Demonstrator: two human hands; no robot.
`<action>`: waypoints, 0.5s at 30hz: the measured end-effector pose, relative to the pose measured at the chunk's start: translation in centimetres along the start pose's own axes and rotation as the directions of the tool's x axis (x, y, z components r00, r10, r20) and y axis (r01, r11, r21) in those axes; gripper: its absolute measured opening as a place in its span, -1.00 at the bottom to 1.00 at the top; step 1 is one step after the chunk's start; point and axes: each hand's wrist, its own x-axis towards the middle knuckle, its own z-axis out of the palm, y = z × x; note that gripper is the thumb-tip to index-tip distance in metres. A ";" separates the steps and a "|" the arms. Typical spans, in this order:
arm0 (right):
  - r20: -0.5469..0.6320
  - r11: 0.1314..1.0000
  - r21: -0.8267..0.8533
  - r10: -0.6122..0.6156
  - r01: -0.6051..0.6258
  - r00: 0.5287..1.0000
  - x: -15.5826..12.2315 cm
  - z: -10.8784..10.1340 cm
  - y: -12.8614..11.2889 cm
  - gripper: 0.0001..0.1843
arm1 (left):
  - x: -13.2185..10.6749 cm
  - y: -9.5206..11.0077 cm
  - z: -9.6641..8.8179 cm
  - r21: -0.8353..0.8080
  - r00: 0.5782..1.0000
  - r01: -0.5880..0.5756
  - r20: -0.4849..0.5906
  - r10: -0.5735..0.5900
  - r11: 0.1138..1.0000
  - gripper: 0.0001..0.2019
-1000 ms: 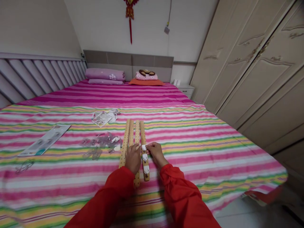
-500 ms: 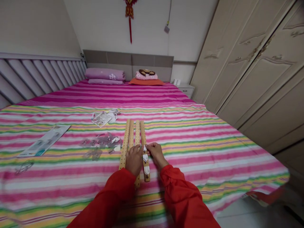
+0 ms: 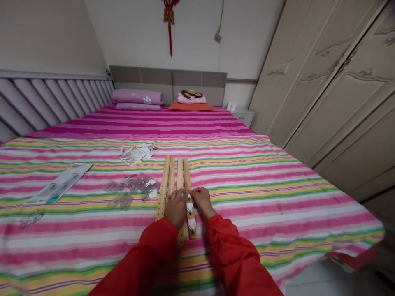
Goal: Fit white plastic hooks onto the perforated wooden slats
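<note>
Several long wooden strips lie side by side on the striped cloth, some of them, such as the perforated strip (image 3: 163, 193), dotted with rows of holes. On the rightmost wooden strip (image 3: 186, 172) sit small white hook-like pieces with metal parts, including a middle white piece (image 3: 190, 208) and a near white piece (image 3: 191, 225). My left hand (image 3: 175, 209) rests over the neighbouring strips, its closed fingertips at the farthest small white piece (image 3: 189, 197). From the other side, my right hand (image 3: 202, 200) pinches at that same piece. Fingers partly hide it.
Clear plastic packaging (image 3: 135, 185) is scattered left of the strips, with more crumpled packaging (image 3: 138, 153) behind. Farther left are a flat blister card (image 3: 60, 183) and a thin looped item (image 3: 32, 218). Folded bedding (image 3: 137, 98) lies by the headboard; a wardrobe (image 3: 333, 90) stands right.
Both hands stay at the farthest white piece with small finger movements; the left fingertips now reach closer over it. The whole view has shifted slightly.
</note>
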 end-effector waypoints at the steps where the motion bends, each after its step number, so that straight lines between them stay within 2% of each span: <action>1: 0.000 1.000 0.003 0.007 -0.007 1.000 0.0 0.0 0.0 -0.81 | 0.0 0.0 0.0 0.000 1.000 0.005 0.004 -0.005 1.000 -0.52; 6: 0.009 1.000 0.022 -0.009 0.009 1.000 -0.8 -0.2 -0.6 -0.83 | -0.1 0.0 -0.1 -0.071 0.999 0.041 -0.017 -0.042 0.997 -0.55; 12: 0.011 0.999 0.041 -0.029 0.028 1.000 -1.2 -0.3 -0.8 -0.68 | 0.1 0.1 -0.2 -0.143 0.987 0.132 -0.074 -0.144 0.981 -0.56; 15: 0.012 0.998 0.043 -0.042 0.042 0.999 -1.1 -0.3 -0.6 -0.64 | 0.2 0.3 -0.2 -0.141 0.990 0.114 -0.069 -0.125 0.983 -0.60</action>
